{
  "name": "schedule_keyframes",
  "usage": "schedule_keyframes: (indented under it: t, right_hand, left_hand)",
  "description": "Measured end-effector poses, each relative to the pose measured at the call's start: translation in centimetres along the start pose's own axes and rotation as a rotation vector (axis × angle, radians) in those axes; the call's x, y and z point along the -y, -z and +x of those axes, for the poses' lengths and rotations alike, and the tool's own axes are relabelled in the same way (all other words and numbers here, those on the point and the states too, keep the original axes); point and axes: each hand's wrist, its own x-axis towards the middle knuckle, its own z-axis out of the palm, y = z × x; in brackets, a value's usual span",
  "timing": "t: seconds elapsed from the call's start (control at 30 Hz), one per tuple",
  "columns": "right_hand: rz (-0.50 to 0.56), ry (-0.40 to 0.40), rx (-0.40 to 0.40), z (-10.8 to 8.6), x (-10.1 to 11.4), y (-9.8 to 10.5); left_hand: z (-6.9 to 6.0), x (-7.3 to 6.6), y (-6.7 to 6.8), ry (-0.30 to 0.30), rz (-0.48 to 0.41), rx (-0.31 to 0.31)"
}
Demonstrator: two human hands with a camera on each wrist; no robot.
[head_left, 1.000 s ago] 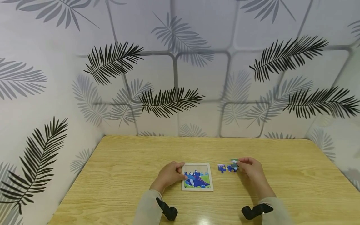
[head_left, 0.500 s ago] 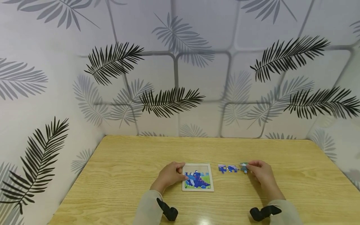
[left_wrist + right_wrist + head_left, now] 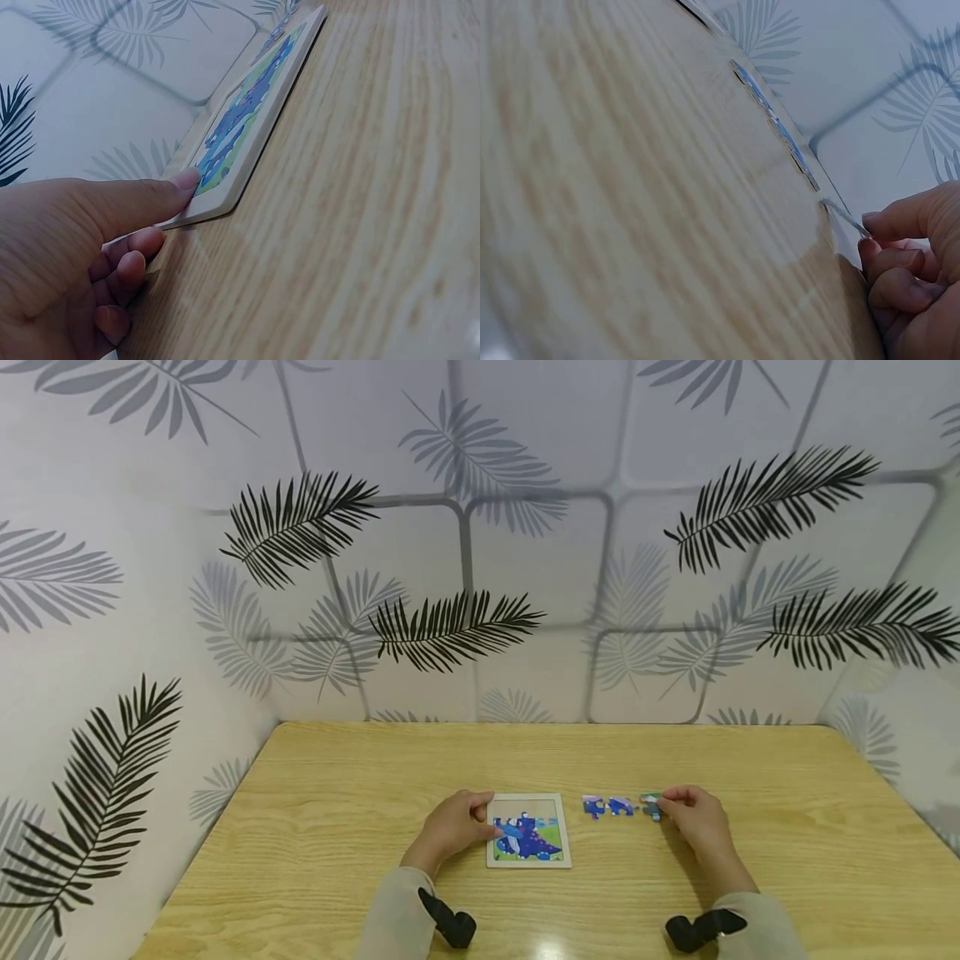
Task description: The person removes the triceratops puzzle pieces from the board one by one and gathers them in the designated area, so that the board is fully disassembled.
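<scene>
- Currently, left hand [image 3: 450, 825] holds the square, pale wooden puzzle frame [image 3: 567, 837] by its left edge, thumb on top, overlapping the partly assembled blue dinosaur picture [image 3: 538, 843].
- Right hand [image 3: 703, 825] pinches a green-and-grey-blue jigsaw piece [image 3: 648, 803] by its right edge, right of the frame; table contact cannot be told.
- Two blue-and-lilac jigsaw pieces [image 3: 593, 807] lie between, on the yellowish wood-grain table [image 3: 315, 835].
- Risk: edge-only pinch may let the piece pivot or drop.
- Risk: low leftward sweep might knock the loose pair.
- Risk: thumb drag could unseat the dinosaur picture.
</scene>
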Motion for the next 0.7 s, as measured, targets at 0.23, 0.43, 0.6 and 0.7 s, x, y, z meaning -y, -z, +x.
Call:
schedule_keyframes:
  t: [0.23,0.43,0.6,0.7]
  right_hand:
    - [-0.046,0.049,-0.031,-0.36,-0.14,0.03]
    - [-0.066,0.044,-0.034,-0.41,-0.26,0.03]
    - [-0.065,0.05,-0.03,-0.34,-0.39,0.03]
    - [-0.059,0.045,-0.025,-0.32,-0.4,0.01]
  left_hand:
    - [-0.05,0.13,-0.03,-0.001,0.004,-0.004]
    - [-0.05,0.14,-0.03,0.003,0.006,-0.005]
    - [-0.09,0.09,-0.02,0.018,-0.004,-0.006]
    - [-0.11,0.06,-0.01,0.022,-0.002,-0.008]
